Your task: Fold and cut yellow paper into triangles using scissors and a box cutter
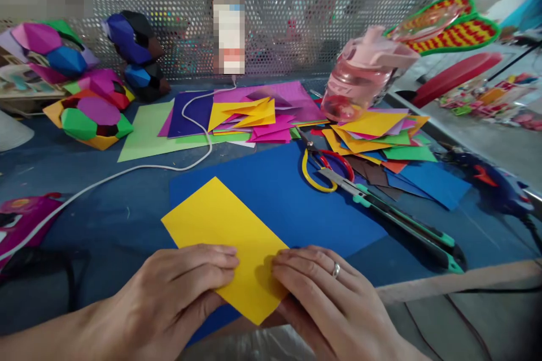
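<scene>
A yellow sheet of paper (pixel 224 225) lies at a slant over a large blue sheet (pixel 271 186). My left hand (pixel 190 282) grips its left edge, fingers on top and thumb tucked beneath. On the right edge my right hand (pixel 326 287), with a ring on one finger, holds it the same way; its thumb is mostly hidden under the paper. Just beyond, scissors (pixel 320 166) with red and yellow handles rest on the blue sheet. A green and black utility knife (pixel 393 217), blade out, lies to the right of the paper.
Folded coloured papers (pixel 376 130) are piled at the right, and more papers (pixel 199 113) lie at the back. A pink water bottle (pixel 359 73) stands behind. Faceted paper models (pixel 93 118) sit at the left. A white cable (pixel 156 167) crosses the table; a blue glue gun (pixel 495 180) lies far right.
</scene>
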Tool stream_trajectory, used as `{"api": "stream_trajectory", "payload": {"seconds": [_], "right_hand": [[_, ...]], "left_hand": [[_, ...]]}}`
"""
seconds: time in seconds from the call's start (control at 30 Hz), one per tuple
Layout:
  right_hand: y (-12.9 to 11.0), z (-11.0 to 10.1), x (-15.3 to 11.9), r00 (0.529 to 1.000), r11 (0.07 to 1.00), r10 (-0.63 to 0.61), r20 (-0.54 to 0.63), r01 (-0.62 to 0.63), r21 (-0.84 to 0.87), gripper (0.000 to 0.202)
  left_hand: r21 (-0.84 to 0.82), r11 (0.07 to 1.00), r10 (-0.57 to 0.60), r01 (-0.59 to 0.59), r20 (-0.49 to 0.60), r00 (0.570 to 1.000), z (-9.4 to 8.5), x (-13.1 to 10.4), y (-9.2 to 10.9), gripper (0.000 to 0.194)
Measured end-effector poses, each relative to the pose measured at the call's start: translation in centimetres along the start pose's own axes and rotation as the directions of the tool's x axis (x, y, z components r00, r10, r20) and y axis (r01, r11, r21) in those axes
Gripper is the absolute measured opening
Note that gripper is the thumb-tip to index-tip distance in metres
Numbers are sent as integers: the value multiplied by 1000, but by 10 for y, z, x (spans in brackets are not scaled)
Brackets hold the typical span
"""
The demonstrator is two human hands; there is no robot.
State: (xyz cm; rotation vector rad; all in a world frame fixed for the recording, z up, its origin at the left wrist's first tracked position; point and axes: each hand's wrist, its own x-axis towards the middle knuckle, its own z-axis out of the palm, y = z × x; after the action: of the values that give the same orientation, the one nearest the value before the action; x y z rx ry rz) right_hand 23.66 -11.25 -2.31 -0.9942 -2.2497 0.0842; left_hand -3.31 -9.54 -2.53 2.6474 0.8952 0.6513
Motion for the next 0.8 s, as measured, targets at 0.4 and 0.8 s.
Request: {"api": "stream_trajectory", "payload": {"seconds": [0.4, 0.8], "right_hand": [[15, -10, -2, 995, 989, 80, -64, -87, -117, 9], [10, -4, 9, 989, 984, 149, 24, -151, 90, 23]], "left_hand": [[-156, 978, -146, 140, -29, 989, -2, 11, 1, 20], [-136, 976, -184, 171, -97, 978, 0, 14, 3, 23]]}}
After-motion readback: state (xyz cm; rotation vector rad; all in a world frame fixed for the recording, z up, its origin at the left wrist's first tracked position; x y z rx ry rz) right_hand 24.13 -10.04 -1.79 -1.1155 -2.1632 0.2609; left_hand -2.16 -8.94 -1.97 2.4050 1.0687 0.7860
